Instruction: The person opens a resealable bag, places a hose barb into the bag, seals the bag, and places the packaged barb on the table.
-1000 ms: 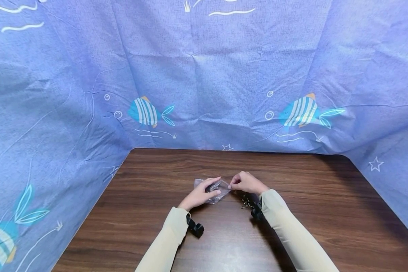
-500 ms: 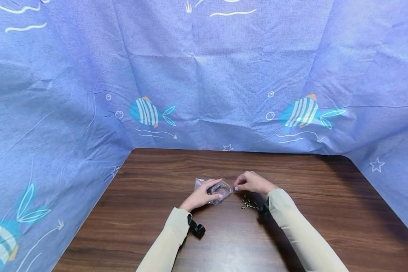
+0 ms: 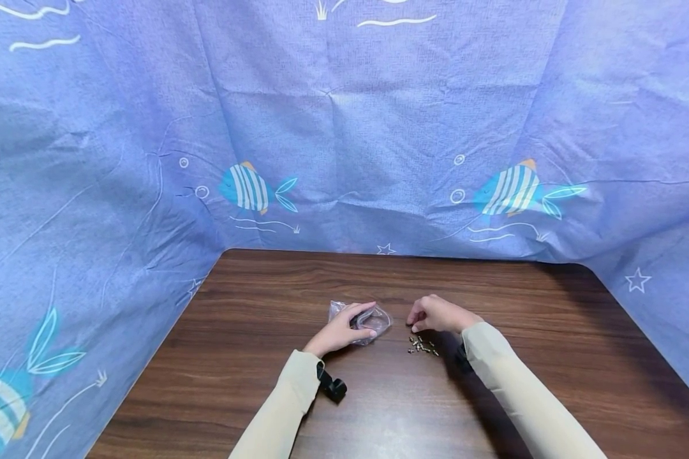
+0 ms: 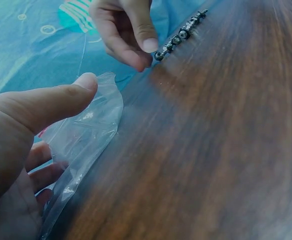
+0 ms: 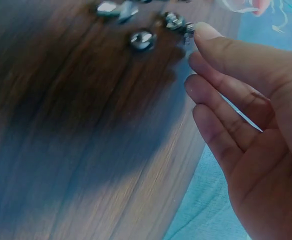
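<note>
Small metal pieces [image 3: 420, 345] lie just under the right hand [image 3: 441, 314]; the plastic bag [image 4: 93, 120] opens toward them from the left

On the wood-grain counter [image 3: 264, 290], the pieces form a loose scatter just toward the near edge from the right hand's fingertips. The right hand is clearly the nearer. Its fingers bend loosely and its thumb stands a little apart from them, beside the outermost pieces; whether it touches one I cannot tell. The scatter has no firm long axis, straggling slightly toward the near right corner, and single pieces point various ways.

Toward the counter's left edge, the left hand [image 3: 340, 329] holds the clear bag between thumb and curled fingers, the two well spread so the mouth gapes. The bag lies roughly parallel to the far edge, mouth facing right, with a short bare gap before the pieces.
</note>
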A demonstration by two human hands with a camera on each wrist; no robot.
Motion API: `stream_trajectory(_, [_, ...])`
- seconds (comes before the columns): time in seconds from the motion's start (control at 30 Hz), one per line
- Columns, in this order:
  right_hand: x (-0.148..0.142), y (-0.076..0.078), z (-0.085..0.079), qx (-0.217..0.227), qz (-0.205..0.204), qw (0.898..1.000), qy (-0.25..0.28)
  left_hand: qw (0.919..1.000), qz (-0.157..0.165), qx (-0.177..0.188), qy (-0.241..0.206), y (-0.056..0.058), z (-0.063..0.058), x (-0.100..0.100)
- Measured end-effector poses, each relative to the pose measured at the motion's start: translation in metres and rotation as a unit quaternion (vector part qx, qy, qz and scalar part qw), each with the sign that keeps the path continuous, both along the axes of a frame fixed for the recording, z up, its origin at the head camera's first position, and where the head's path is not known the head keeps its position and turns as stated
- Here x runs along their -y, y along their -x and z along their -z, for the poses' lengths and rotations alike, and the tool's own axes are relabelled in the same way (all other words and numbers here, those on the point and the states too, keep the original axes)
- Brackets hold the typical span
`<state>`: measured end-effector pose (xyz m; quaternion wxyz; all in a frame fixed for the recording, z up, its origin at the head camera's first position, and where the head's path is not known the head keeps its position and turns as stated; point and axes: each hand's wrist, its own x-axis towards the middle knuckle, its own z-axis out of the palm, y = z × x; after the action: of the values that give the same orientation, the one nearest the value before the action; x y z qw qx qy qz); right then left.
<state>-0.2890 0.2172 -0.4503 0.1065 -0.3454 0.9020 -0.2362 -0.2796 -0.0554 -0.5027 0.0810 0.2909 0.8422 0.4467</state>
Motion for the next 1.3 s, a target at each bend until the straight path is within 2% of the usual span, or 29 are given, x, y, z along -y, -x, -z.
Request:
stream_trajectory(0.27, [0.003,-0.005,-0.001,-0.052,-0.05,0.997,-0.014,1.0,0.003,-0.003,0.002,-0.002,-0.002,0.0])
stream_trajectory(0.6, [0.006,-0.006,0.0,-0.074,-0.067,0.995,-0.031,1.0,-0.004,0.008,-0.002,-0.004,-0.003,0.001])
stream_trajectory(0.97, [0.006,-0.005,0.002,-0.083,-0.062,0.994,-0.037,0.9999,0.0,0.014,0.005,-0.002,-0.004,0.0])
stream_trajectory(1.1, [0.008,-0.005,-0.002,-0.083,-0.05,0.995,-0.035,0.9999,-0.002,0.011,0.005,-0.003,-0.003,0.0])
stream_trajectory(1.3, [0.015,-0.004,-0.012,-0.108,-0.046,0.993,-0.023,0.9999,-0.005,0.012,-0.001,-0.004,-0.005,0.001])
